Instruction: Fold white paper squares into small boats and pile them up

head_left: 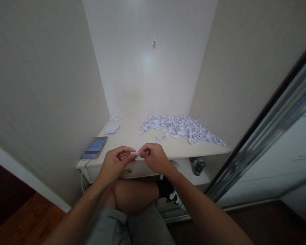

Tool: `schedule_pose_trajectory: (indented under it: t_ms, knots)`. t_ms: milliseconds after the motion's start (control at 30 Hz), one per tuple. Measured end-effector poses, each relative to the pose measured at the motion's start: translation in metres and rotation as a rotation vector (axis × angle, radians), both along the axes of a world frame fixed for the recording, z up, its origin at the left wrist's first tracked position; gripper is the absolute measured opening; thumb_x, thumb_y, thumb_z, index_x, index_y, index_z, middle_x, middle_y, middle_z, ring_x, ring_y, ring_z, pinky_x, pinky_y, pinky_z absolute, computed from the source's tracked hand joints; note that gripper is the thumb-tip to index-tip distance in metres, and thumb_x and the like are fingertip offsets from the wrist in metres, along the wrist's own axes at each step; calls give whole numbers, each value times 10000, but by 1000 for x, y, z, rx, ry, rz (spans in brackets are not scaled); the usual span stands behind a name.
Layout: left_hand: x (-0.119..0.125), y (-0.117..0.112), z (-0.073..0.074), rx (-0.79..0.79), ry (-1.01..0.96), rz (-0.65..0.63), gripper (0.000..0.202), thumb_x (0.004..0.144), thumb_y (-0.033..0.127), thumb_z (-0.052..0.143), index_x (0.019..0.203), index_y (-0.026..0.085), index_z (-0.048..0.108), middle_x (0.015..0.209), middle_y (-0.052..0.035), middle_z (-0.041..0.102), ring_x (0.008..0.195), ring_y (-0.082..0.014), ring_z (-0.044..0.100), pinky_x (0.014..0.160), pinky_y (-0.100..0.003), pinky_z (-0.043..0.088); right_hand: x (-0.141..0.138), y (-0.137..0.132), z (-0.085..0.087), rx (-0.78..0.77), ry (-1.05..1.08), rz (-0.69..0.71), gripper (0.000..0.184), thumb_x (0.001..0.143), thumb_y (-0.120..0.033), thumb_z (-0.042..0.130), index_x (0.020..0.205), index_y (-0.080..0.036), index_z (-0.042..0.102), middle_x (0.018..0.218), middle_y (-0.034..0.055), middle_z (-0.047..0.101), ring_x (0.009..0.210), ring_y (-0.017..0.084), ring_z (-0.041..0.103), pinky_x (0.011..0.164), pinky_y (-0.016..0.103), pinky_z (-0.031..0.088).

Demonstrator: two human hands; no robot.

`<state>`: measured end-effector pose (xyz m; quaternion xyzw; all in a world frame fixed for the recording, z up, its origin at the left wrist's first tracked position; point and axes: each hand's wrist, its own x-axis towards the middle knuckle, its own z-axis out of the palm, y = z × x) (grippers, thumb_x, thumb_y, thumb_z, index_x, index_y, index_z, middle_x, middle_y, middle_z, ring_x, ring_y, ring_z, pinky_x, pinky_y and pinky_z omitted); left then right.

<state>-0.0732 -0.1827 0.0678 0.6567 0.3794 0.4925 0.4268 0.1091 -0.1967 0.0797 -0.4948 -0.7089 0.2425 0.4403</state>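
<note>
My left hand (pixel 116 162) and my right hand (pixel 154 158) meet just above the front edge of a pale desk (pixel 132 141). Both pinch a small white piece of paper (pixel 134 154) between thumb and fingers. Its shape is too small to make out. A large heap of folded white paper pieces (pixel 182 128) covers the back right of the desk, with a few stray ones near its front. A small stack of flat white paper squares (pixel 112 128) lies at the back left.
A phone (pixel 95 147) lies on the desk's left front corner with a white cable hanging down. A dark drink can (pixel 199 167) stands on a shelf under the desk. Walls close in on three sides. My bent knee (pixel 132 194) is below the desk.
</note>
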Motion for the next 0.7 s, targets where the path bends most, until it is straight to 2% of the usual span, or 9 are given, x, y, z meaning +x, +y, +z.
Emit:
schedule_pose_trajectory:
  t_ms: [133, 200, 333, 500, 600, 700]
  knots:
    - [-10, 0, 1, -109, 11, -194, 227, 739, 301, 789, 932, 181, 776, 849, -66, 783, 720, -190, 731, 674, -271, 594, 10, 6, -3, -268, 158, 217, 91, 785, -117, 641, 712, -146, 685, 625, 5, 662, 596, 123, 583, 615, 247, 432]
    - [-13, 1, -2, -138, -25, -230, 225, 750, 297, 787, 939, 175, 782, 894, -75, 783, 713, -182, 728, 673, -267, 599, 11, 7, -6, -338, 273, 310, 68, 787, -167, 660, 725, -148, 681, 614, -8, 644, 570, 108, 558, 599, 241, 426]
    - [-11, 1, -13, -184, -250, -181, 230, 751, 293, 801, 949, 177, 782, 912, -73, 781, 731, -171, 727, 680, -259, 606, 8, 5, -14, -339, 545, 366, 166, 758, -289, 742, 858, -159, 711, 671, -14, 659, 621, 108, 579, 630, 243, 440]
    - [-3, -5, -19, -226, -449, -121, 223, 702, 275, 841, 889, 168, 782, 889, -72, 777, 662, -145, 704, 610, -240, 601, 2, 2, -25, -302, 721, 391, 279, 680, -279, 828, 926, -185, 736, 846, 5, 717, 762, 122, 621, 765, 273, 476]
    - [1, -8, -18, -240, -513, -111, 240, 670, 288, 862, 863, 171, 780, 886, -69, 773, 699, -157, 711, 616, -245, 604, -1, 0, -28, -296, 740, 387, 259, 696, -308, 826, 904, -185, 732, 875, 11, 715, 766, 119, 606, 704, 247, 465]
    - [4, -9, -17, -281, -549, -95, 290, 618, 313, 892, 833, 164, 767, 824, -56, 762, 647, -147, 698, 586, -243, 598, -5, -1, -29, -321, 780, 380, 306, 679, -369, 840, 890, -180, 723, 880, 23, 708, 749, 122, 591, 659, 238, 458]
